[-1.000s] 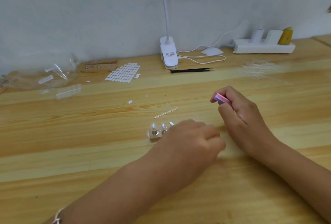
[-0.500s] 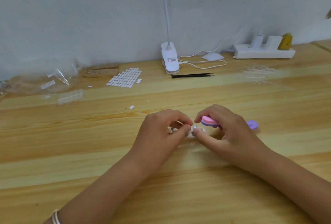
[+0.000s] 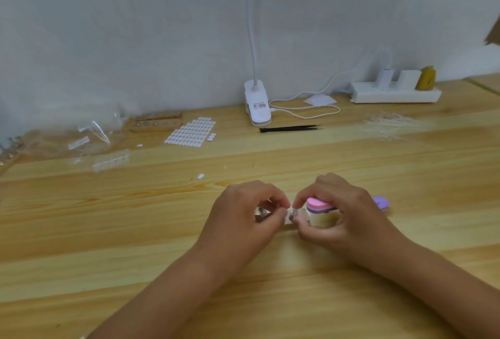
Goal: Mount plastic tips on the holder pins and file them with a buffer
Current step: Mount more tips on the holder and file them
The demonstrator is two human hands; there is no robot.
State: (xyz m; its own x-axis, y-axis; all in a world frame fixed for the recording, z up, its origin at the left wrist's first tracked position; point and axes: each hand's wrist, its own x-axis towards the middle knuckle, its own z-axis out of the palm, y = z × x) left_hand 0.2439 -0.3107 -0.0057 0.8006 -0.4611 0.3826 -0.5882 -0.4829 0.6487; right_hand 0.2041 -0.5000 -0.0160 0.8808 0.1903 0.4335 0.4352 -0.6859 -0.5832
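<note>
Left hand (image 3: 243, 212), fingers curled, pinches the holder (image 3: 292, 215) on the table (image 3: 121, 230). Right hand (image 3: 343, 217), just right of the holder, grips the buffer (image 3: 319, 205), with its fingertips at the holder. Beyond the holder lie tweezers (image 3: 289, 129), then a lamp clip (image 3: 257, 104).

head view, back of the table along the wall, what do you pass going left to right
clear plastic bags → wooden block → sheet of white oval pads → lamp clip → black tweezers → power strip
</note>
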